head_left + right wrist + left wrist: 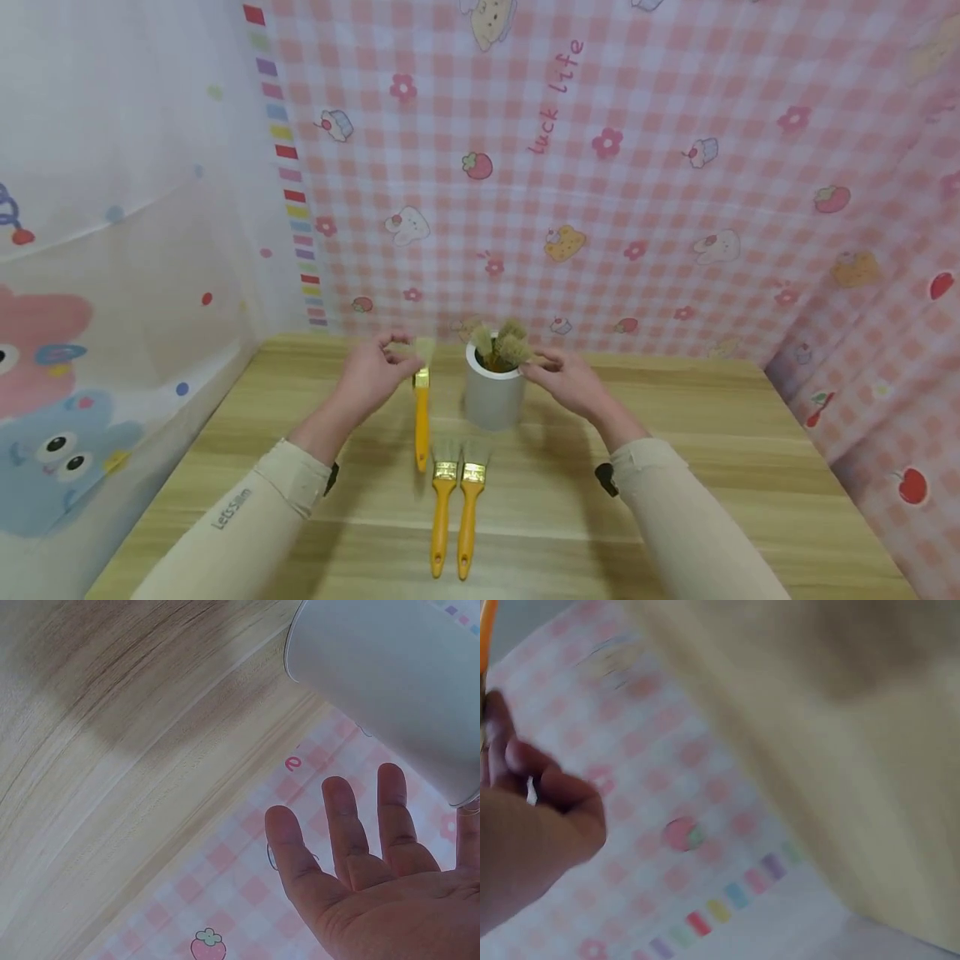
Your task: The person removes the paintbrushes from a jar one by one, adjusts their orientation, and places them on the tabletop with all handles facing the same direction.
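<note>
My left hand (375, 368) pinches a paintbrush (422, 417) near its bristles, and its yellow handle hangs down over the table. A sliver of that yellow handle (484, 637) crosses the upper left corner of the left wrist view, beside the left hand (540, 802). At the rim of a white cylindrical pot (492, 400), my right hand (566, 379) has its fingertips by the pale bristles (513, 346) of several brushes standing inside. Whether it grips bristles or only touches is hidden. Three spread fingers of the right hand (390, 892) show beside the pot (397, 697).
Two more yellow-handled paintbrushes, a left one (441, 517) and a right one (468, 517), lie side by side in front of the pot, bristles away from me. A pink checked cloth (525, 208) hangs behind the wood-grain table (675, 467); patterned cloth also hangs at both sides.
</note>
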`<state>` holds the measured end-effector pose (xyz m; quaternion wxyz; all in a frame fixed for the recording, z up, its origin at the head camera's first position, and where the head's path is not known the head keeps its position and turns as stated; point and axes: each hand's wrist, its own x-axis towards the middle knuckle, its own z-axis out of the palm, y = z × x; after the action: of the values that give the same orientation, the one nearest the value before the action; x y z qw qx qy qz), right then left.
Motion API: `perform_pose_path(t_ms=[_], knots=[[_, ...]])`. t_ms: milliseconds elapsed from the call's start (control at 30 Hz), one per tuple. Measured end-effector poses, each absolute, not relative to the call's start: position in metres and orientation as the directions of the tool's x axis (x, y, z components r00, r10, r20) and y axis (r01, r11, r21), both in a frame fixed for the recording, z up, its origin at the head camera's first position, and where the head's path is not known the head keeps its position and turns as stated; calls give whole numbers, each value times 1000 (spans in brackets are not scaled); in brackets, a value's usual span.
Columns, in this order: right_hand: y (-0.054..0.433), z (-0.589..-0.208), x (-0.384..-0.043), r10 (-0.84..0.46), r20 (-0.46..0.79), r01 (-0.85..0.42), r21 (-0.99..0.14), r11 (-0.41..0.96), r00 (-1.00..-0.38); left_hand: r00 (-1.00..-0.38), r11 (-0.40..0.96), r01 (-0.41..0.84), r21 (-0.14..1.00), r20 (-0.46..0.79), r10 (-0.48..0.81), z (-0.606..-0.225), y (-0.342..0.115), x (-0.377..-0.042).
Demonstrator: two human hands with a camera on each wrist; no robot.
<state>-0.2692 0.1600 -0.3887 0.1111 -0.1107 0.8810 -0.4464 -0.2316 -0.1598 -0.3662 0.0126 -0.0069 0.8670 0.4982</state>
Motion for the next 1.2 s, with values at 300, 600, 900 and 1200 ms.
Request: perform_pose_path(t_ms=[300, 600, 900, 1200], knots=[[160, -388, -269, -294, -104, -85, -821, 565, -950, -981, 674, -72, 735, -174, 86, -429, -160, -200], [160, -387, -269, -302, -113, -89, -809, 581, -947, -984, 754, -58, 654, -163, 66, -445, -159, -188], [157, -391, -268, -287, -120, -69, -817, 572, -951, -988, 819, -26, 573, -137, 65, -452, -162, -184], [156, -391, -268, -275, -98, -82, -814, 575, -956, -1000, 873, 22, 487, 21, 14, -430, -146, -202]])
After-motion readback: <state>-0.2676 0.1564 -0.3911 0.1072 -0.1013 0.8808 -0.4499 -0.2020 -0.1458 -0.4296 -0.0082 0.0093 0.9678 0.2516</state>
